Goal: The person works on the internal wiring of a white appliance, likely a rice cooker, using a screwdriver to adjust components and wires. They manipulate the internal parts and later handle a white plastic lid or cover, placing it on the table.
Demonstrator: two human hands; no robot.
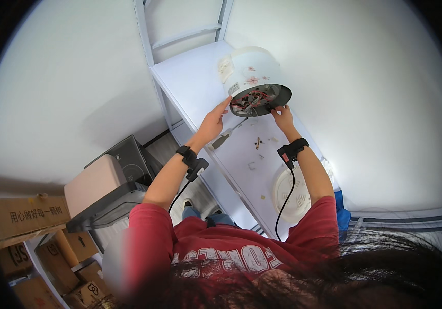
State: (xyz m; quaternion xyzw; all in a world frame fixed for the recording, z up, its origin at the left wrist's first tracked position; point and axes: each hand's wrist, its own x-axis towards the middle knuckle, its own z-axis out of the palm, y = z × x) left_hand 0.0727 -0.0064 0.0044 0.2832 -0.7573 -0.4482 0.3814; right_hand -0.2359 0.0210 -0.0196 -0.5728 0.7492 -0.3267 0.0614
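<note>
A white round appliance (262, 67) with a pink flower pattern lies tipped on the table, its open underside toward me. Inside the dark rim show red wiring and small parts (254, 100). My left hand (214, 119) has its fingers stretched along the left of that rim, touching the housing. On the right, my right hand (283, 117) has its fingertips pinched together at the lower rim, by a small dark piece whose kind I cannot make out. A screwdriver (222, 140) with a grey handle lies below the opening, near the left table edge.
Screws and other small parts (258, 143) are scattered on the white table (231, 159). A pale round cover (290, 193) lies near my right forearm. White shelf posts (146, 41) rise behind. At left stand a pink-and-grey appliance (97, 180), a black cooktop (133, 159) and cardboard boxes (25, 213).
</note>
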